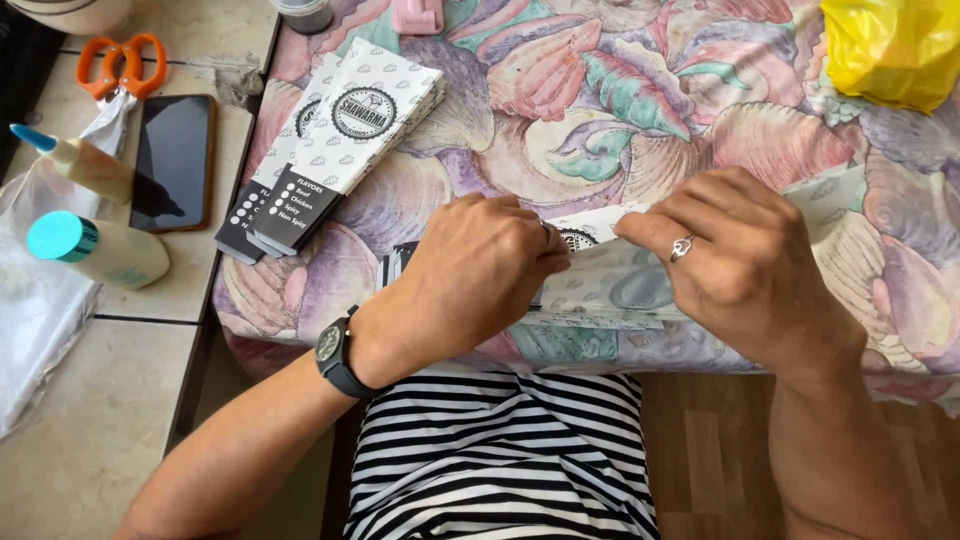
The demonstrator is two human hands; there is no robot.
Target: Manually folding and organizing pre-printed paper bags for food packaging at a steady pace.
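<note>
both our hands meet over one flat paper sleeve (610, 285) at the tabletop's (620, 130) near edge; its long axis runs left-right. left hand (470, 275) and right hand (745, 260) fingers are curled closed, pinching its upper fold between them.

Pretty bright in here, soft daylight feel, nothing harsh. The glue bottle (88, 165) throws a clear dark reflection onto the phone (172, 160) screen, and the yellow bag (893, 48) is a bit blown out on top. Focus is decent throughout; only slight softness around the left hand (480, 275) and the frame corners.
</note>
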